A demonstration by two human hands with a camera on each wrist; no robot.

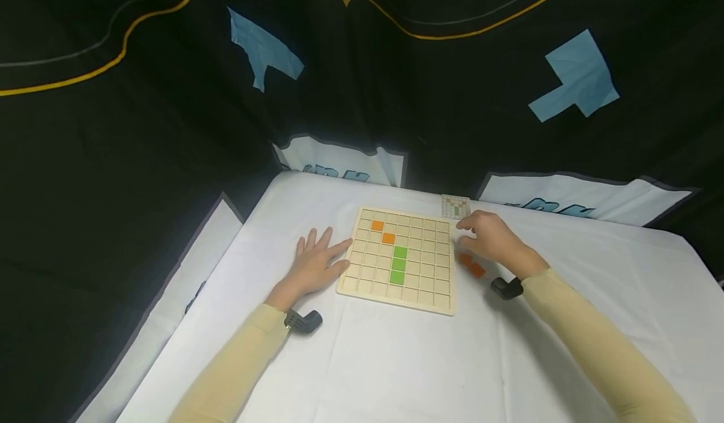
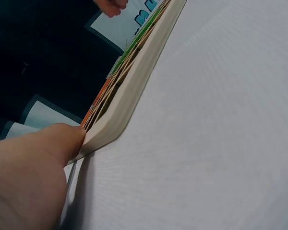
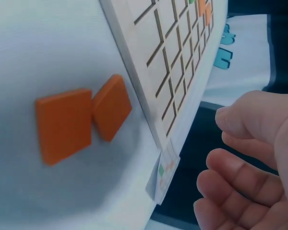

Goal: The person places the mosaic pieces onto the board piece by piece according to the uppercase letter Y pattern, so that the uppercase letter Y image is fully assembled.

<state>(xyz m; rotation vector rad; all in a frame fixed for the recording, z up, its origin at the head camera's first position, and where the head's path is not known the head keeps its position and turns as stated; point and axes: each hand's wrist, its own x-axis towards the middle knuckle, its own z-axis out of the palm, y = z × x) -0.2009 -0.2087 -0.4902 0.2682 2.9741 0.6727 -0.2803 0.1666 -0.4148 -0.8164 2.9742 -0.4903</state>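
A pale wooden grid board [image 1: 418, 291] lies on the white table. Two orange tiles [image 1: 388, 238] sit in its cells on a diagonal, followed by three green tiles [image 1: 398, 264] in a column. My left hand [image 1: 313, 264] rests with fingers spread at the board's left side, thumb and index finger touching its edge. Above the table by the board's right edge is my right hand [image 1: 491, 237], its fingers loosely bent and nothing visible between them. Below that hand, two loose orange tiles [image 3: 65, 125] lie against each other, beside the board.
A small card [image 1: 455, 207] with a printed grid pattern stands or lies behind the board's far right corner. White cloth covers the table [image 1: 407, 366]. Black curtain [image 1: 396, 96] with blue tape pieces [image 1: 582, 77] hangs behind the far edge.
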